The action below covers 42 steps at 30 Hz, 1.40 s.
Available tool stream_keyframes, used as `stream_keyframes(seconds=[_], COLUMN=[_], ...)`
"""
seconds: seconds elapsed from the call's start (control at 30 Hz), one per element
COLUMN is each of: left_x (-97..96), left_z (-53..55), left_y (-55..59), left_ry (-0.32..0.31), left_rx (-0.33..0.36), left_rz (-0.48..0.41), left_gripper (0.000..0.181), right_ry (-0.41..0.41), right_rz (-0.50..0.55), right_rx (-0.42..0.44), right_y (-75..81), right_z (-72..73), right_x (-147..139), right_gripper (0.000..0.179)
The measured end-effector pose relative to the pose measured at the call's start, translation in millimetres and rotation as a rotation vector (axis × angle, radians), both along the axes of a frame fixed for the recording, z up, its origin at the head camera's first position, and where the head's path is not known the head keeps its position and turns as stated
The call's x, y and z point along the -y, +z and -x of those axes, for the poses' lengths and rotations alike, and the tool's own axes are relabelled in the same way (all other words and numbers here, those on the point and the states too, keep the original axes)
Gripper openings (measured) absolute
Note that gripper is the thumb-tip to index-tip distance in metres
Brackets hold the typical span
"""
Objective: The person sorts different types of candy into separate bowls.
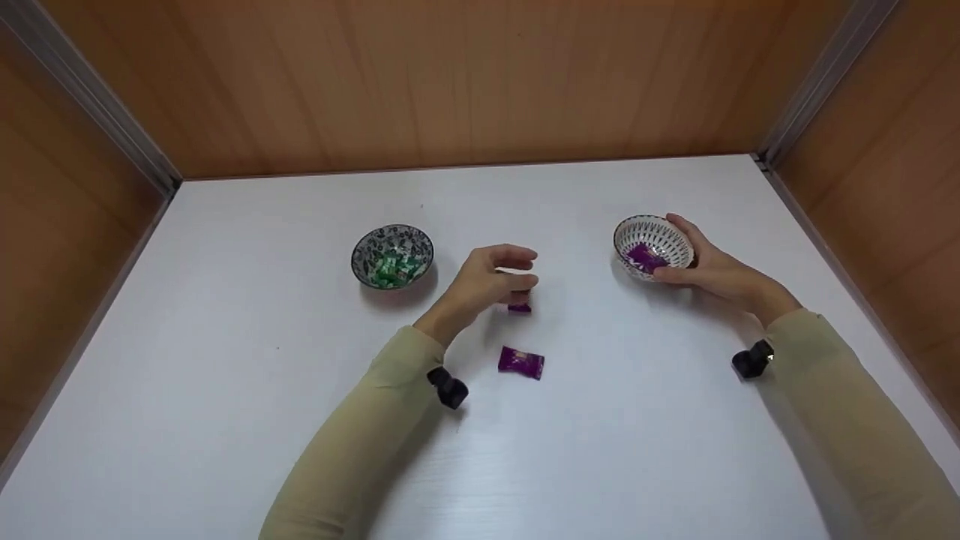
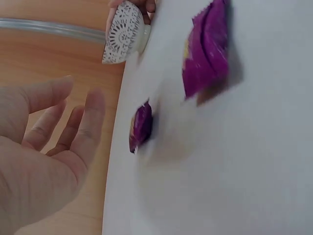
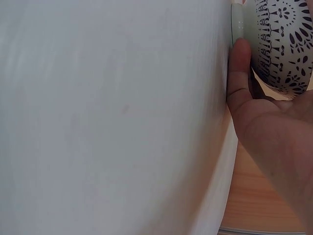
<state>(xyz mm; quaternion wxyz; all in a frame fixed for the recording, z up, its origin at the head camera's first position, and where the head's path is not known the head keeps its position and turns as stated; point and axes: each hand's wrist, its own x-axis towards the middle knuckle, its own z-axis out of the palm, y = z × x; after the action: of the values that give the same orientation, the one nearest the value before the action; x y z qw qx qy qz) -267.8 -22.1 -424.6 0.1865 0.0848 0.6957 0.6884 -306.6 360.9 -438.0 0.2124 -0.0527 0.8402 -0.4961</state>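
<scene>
My right hand (image 1: 724, 274) grips a small white bowl (image 1: 626, 234) with a dark pattern, thumb and fingers at its right side. Purple-wrapped candy (image 1: 645, 258) lies inside that bowl. In the right wrist view, a finger (image 3: 240, 58) lies along the bowl's foot (image 3: 237, 22). Fingers apart and holding nothing, my left hand (image 1: 484, 281) hovers over a purple-wrapped candy (image 1: 519, 307) that it partly hides. Closer to me is another purple-wrapped candy (image 1: 521, 363), flat on the table. Both loose candies show beside the left hand in the left wrist view.
To the left of my left hand stands a black-and-white patterned bowl (image 1: 367, 244) with several green-wrapped candies (image 1: 394, 268). The white table (image 1: 187, 360) is bounded by wooden panels (image 1: 450, 82) at the back and sides, with metal corner posts (image 1: 832, 71).
</scene>
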Motion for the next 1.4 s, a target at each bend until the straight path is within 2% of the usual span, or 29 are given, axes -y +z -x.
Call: stream_keyframes(seconds=[0.2, 0.43, 0.57, 0.83, 1.0, 1.3, 1.4], left_x=[22.4, 27.6, 25.2, 16.2, 12.2, 9.9, 9.1], left_z=[-2.4, -3.0, -0.3, 5.2, 7.5, 6.0, 5.9], left_y=[-15.9, -18.0, -19.6, -23.0, -22.5, -21.6, -23.1], left_ry=[0.019, 0.002, -0.01, -0.029, -0.017, -0.015, -0.03], left_rx=[0.06, 0.09, 0.071, 0.045, 0.014, -0.051, -0.073], left_rz=[0.06, 0.141, 0.183, 0.19, 0.21, 0.295, 0.353], left_gripper=[0.047, 0.047, 0.046, 0.047, 0.047, 0.05, 0.053], right_ry=[0.003, 0.001, 0.004, 0.008, -0.007, -0.013, -0.012], right_rz=[0.017, 0.002, -0.005, -0.011, -0.009, -0.004, -0.016], right_rx=[0.001, -0.003, -0.018, -0.024, -0.013, -0.006, -0.002], right_y=[1.1, 0.6, -1.3, -1.3, -0.5, -0.5, -1.2], right_z=[-1.1, -2.7, -1.6, -0.3, -0.7, 0.0, 0.2], right_x=[-1.3, 1.1, 1.9, 1.1, 1.0, 0.3, -0.3], right_gripper=[0.106, 0.105, 0.105, 0.107, 0.106, 0.105, 0.105])
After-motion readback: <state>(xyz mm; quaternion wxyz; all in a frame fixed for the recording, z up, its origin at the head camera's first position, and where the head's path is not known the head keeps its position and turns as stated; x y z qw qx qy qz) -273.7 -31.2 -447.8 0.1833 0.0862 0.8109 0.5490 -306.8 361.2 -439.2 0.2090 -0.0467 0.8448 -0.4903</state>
